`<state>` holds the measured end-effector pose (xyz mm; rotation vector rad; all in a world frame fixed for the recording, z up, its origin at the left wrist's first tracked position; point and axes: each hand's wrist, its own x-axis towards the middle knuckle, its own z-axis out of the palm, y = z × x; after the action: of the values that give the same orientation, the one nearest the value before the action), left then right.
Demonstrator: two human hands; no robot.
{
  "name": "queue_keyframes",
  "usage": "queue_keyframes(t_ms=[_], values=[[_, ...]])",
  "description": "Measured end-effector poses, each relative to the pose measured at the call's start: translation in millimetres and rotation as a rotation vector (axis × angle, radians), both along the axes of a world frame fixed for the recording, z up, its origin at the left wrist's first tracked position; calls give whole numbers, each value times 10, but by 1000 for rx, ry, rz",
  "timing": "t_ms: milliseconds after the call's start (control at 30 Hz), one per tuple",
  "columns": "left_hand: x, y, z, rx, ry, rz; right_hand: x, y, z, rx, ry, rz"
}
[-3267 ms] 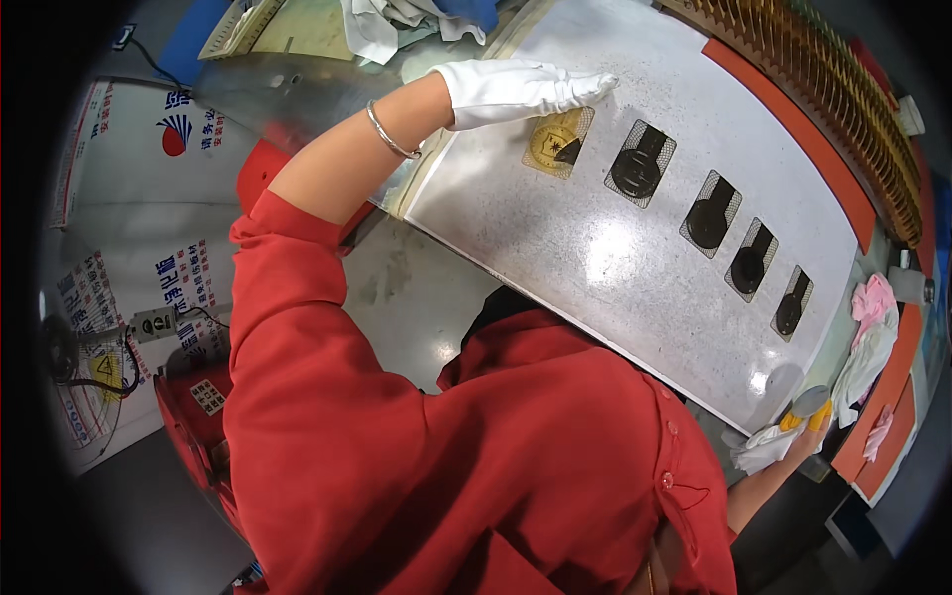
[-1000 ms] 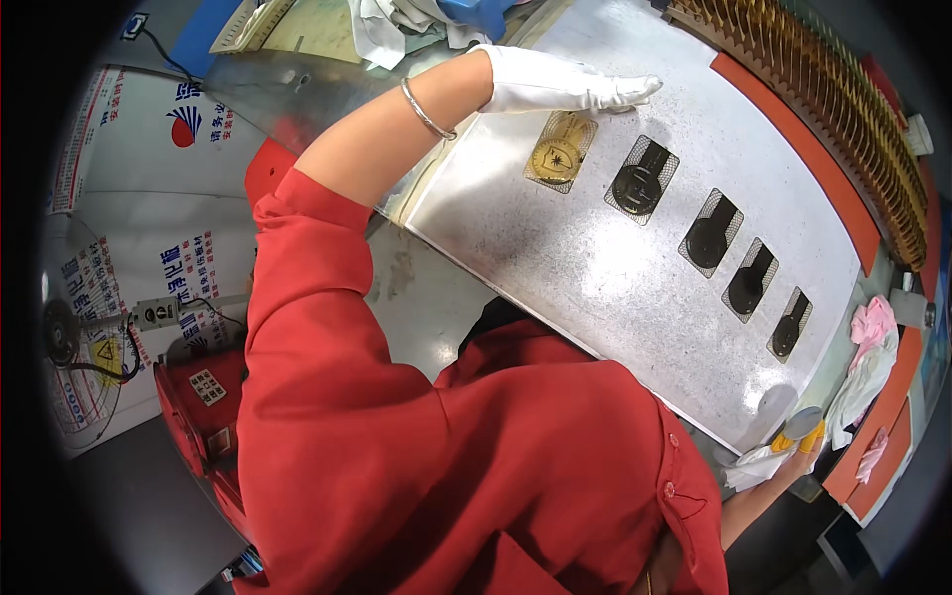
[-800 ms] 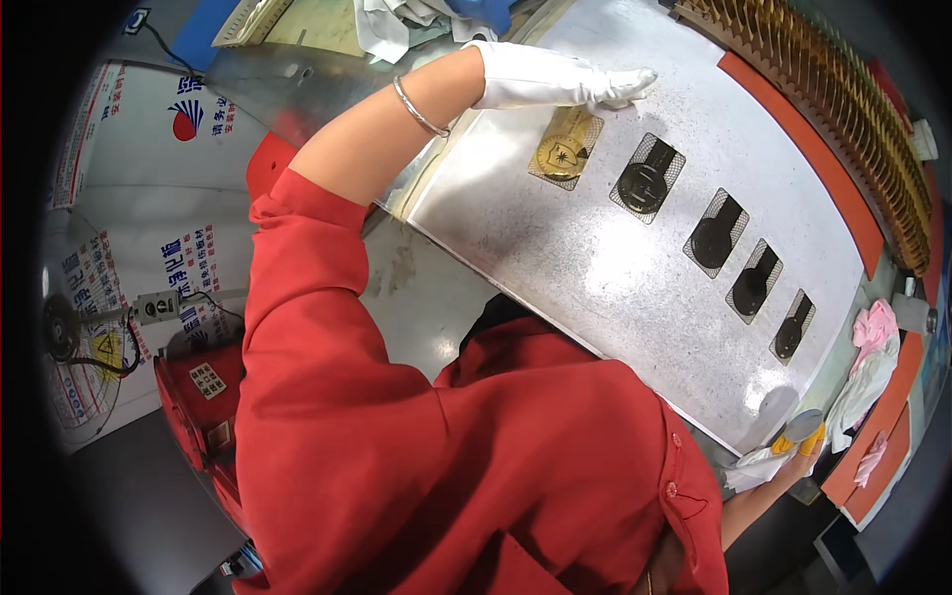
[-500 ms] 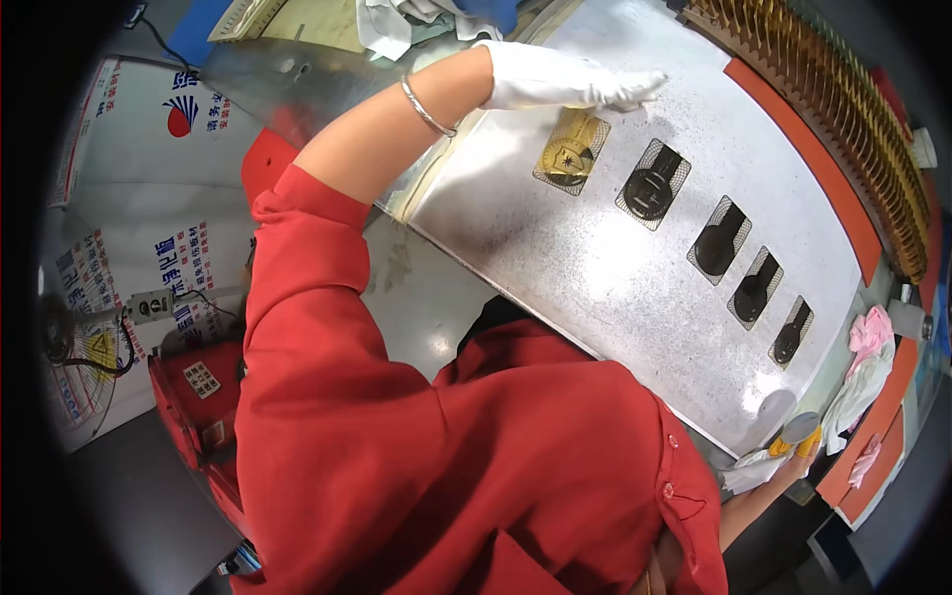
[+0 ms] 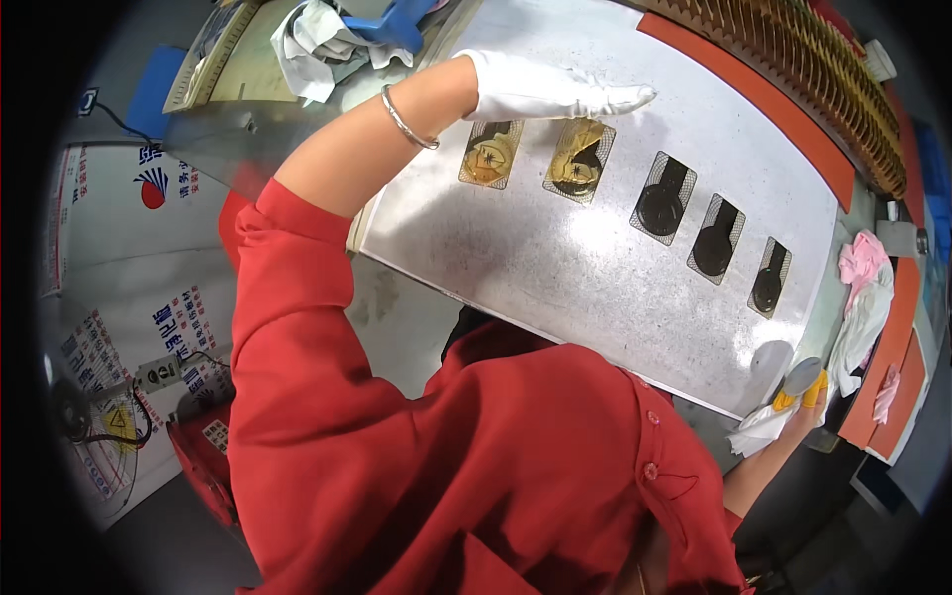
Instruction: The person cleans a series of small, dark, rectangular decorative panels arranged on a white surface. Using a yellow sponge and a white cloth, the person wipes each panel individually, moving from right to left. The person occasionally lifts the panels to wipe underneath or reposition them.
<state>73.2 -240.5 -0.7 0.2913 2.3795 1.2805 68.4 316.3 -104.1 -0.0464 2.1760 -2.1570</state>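
My left hand [image 5: 555, 91], in a white glove, stretches flat above the far edge of a row of rectangular cards on a white board [image 5: 555, 268]. Its fingers point right and hold nothing visible; I cannot tell whether they touch the surface. Beneath its wrist lies a gold-looking card [image 5: 489, 154], and below its fingers a part-gold, part-black card [image 5: 583, 164]. Three dark cards [image 5: 662, 198] with round black shapes and mesh patterns follow rightward. At the board's near right corner, my right hand [image 5: 815, 395], with orange-yellow finger coverings and bunched white cloth, grips a grey round-topped thing [image 5: 803, 376].
A rack of brown upright slats [image 5: 764, 59] curves along the far right, behind an orange-red strip [image 5: 754, 89]. Pink cloth [image 5: 865, 256] and white cloth [image 5: 861, 332] lie on the right side. Crumpled white cloths [image 5: 317, 50] sit at the far left near a blue object [image 5: 392, 22].
My left hand has shifted rightward along the row, from the first card to the second. The second card, dark before, now looks partly gold. The whole view has shifted; my right hand keeps its grip.
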Motion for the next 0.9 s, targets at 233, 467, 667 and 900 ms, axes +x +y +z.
queue_keyframes(t_ms=[233,467,667,900], values=[[-35,85,58,-19,-23,25,-4,137,-76,-107,-66,67],[-41,109,75,-4,-33,40,9,50,-12,-73,-48,35],[-96,271,81,-5,-29,21,14,10,-19,-65,-46,28],[-192,441,65,-16,-36,14,55,-53,-2,-54,-91,-113]])
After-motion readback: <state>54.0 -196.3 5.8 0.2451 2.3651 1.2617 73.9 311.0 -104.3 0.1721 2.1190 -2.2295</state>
